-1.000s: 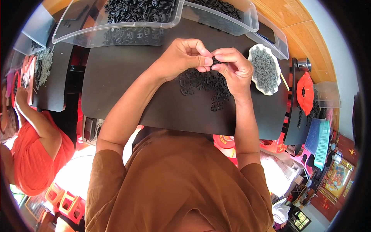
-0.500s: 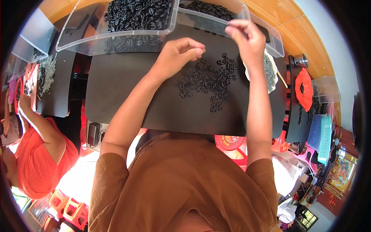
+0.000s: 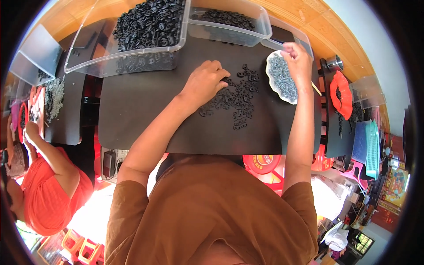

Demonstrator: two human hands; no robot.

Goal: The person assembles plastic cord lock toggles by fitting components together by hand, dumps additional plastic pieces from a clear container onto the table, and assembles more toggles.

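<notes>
My left hand (image 3: 206, 81) is at the upper left edge of a loose pile of small black plastic pieces (image 3: 240, 95) on the dark table. Its thumb and forefinger close around one black piece at the pile's edge. Over the top right of a white scalloped dish (image 3: 270, 73) is my right hand (image 3: 298, 59), its fingers curled in toward the thumb. Whatever those fingertips hold, if anything, is too small to make out. Small grey, shiny pieces (image 3: 282, 77) fill the dish.
A large clear bin (image 3: 126, 59) of black pieces stands at the back left, with a smaller clear bin (image 3: 240, 37) beside it. A thin stick (image 3: 316, 88) pokes out by the dish. A red dish (image 3: 341, 95) sits on the right-hand table. At far left works a person in red (image 3: 57, 190).
My left hand has come down onto the black pieces. My right hand has moved from near the smaller bin to over the dish. The whole view has shifted slightly.
</notes>
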